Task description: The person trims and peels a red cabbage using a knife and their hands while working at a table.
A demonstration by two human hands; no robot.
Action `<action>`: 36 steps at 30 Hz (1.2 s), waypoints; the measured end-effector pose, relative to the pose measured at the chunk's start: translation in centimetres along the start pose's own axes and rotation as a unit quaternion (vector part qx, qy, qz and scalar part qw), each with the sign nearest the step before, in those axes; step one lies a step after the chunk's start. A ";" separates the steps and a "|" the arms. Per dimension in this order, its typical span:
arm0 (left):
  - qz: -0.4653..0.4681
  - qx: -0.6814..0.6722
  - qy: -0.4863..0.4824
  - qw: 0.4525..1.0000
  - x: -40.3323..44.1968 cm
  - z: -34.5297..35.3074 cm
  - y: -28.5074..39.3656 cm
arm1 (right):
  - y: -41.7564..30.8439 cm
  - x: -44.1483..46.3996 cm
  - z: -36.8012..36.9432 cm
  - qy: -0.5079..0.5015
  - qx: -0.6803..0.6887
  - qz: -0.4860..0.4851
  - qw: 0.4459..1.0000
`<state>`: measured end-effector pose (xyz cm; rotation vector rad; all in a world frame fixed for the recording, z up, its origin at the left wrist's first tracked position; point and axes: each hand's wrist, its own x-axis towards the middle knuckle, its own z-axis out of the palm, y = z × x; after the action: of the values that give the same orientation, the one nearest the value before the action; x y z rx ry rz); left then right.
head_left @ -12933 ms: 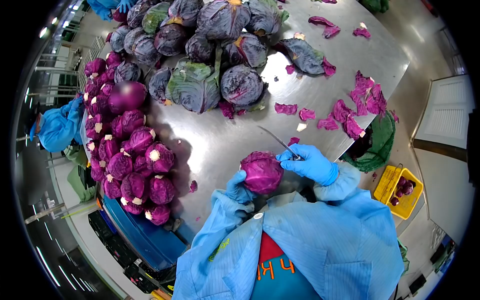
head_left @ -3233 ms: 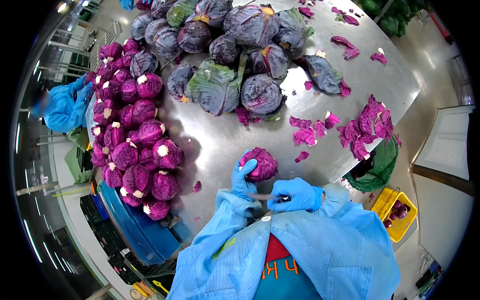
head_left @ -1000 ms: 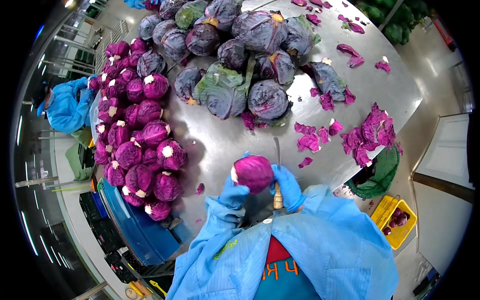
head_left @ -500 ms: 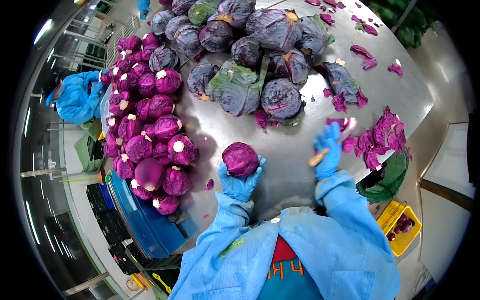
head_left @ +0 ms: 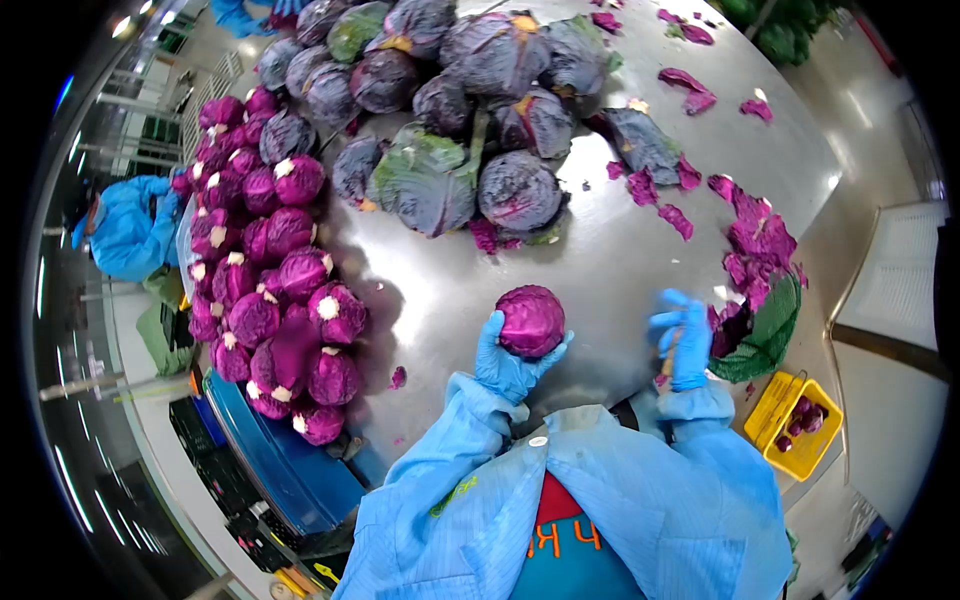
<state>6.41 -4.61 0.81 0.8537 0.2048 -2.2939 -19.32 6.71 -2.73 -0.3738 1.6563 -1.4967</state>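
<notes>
In my blue-gloved left hand [head_left: 512,372] rests a peeled red cabbage [head_left: 531,321], cupped from below just above the steel table. My right hand [head_left: 684,338], also gloved in blue and smeared by motion, is closed around a wooden-handled knife [head_left: 666,342]; the blade cannot be made out now. Right of that hand lies a heap of torn purple leaves [head_left: 760,240] at the table edge. Untrimmed cabbages with dull outer leaves [head_left: 519,192] lie farther back. Trimmed cabbages [head_left: 253,318] with pale cut stems are piled to the left.
A green mesh bag [head_left: 768,335] hangs at the right table edge. A yellow crate [head_left: 800,455] with purple pieces stands below it. Blue bins [head_left: 280,460] are at lower left. A co-worker in blue [head_left: 130,228] is beyond the pile, and another person's gloved hand [head_left: 240,15] shows at the top.
My right hand has shifted right and slightly down with the knife. The left hand has raised the cabbage a little, and the whole view has swung, moving the table contents left.
</notes>
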 end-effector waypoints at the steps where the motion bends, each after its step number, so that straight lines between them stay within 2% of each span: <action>1: -0.009 -0.037 0.023 0.999 0.1 0.6 -0.6 | 0.4 -0.6 1.1 -0.034 -0.007 0.020 0.999; 2: -0.087 -0.093 -0.003 0.992 0.9 -0.9 -0.6 | 0.4 -0.8 2.1 -0.041 -0.020 0.055 0.997; 5: -0.136 -0.127 -0.001 0.982 1.3 -1.2 -0.9 | -0.8 -1.4 4.3 -0.074 -0.058 0.069 0.993; 8: -0.087 -0.091 0.011 0.992 0.5 0.3 -0.9 | -1.1 -1.2 4.8 -0.103 -0.084 0.081 0.988; 11: 0.029 0.115 0.054 0.991 0.6 0.1 -1.4 | -3.0 -1.7 5.3 -0.147 -0.133 0.108 0.974; 12: 0.059 0.235 0.052 0.969 0.9 -0.2 -1.3 | -2.9 -1.9 5.4 -0.175 -0.162 0.085 0.967; 13: 0.144 0.386 0.064 0.909 1.1 -1.0 -1.7 | -2.8 -2.2 5.4 -0.200 -0.191 0.064 0.959; 14: 0.223 0.524 0.073 0.819 1.0 -2.1 -2.4 | -2.7 -2.7 5.3 -0.224 -0.221 0.043 0.948; 15: 0.296 0.643 0.079 0.702 0.9 -2.2 -2.8 | -2.8 -3.1 5.4 -0.236 -0.286 -0.018 0.928; 16: 0.310 0.705 0.082 0.633 0.9 -2.2 -2.9 | -3.1 -3.6 5.5 -0.247 -0.349 -0.079 0.900; 17: 0.321 0.710 0.084 0.621 1.0 -2.4 -3.1 | -3.1 -4.0 5.7 -0.258 -0.409 -0.139 0.864; 21: 0.339 0.730 0.097 0.585 1.2 -2.6 -3.9 | -2.5 -4.4 5.9 -0.251 -0.445 -0.218 0.832; 23: 0.338 0.747 0.096 0.565 1.2 -2.6 -3.9 | -2.2 -4.4 6.0 -0.254 -0.450 -0.214 0.829; 26: 0.343 0.795 0.092 0.492 1.0 -1.6 -3.8 | -1.3 -3.6 5.7 -0.276 -0.454 -0.207 0.821; 29: 0.317 0.780 0.096 0.530 1.3 -1.5 -3.8 | -0.4 -2.0 5.2 -0.329 -0.415 -0.189 0.827; 33: 0.307 0.786 0.105 0.526 1.5 -1.5 -3.8 | 0.1 0.1 5.6 -0.401 -0.391 -0.148 0.815; 36: 0.294 0.787 0.121 0.529 1.7 -1.4 -3.7 | 0.3 1.0 6.2 -0.409 -0.395 -0.144 0.810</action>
<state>3.82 -2.19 -1.68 1.6122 -2.0069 -1.1045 -15.24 2.00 -2.94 -1.5422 1.4138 -0.5479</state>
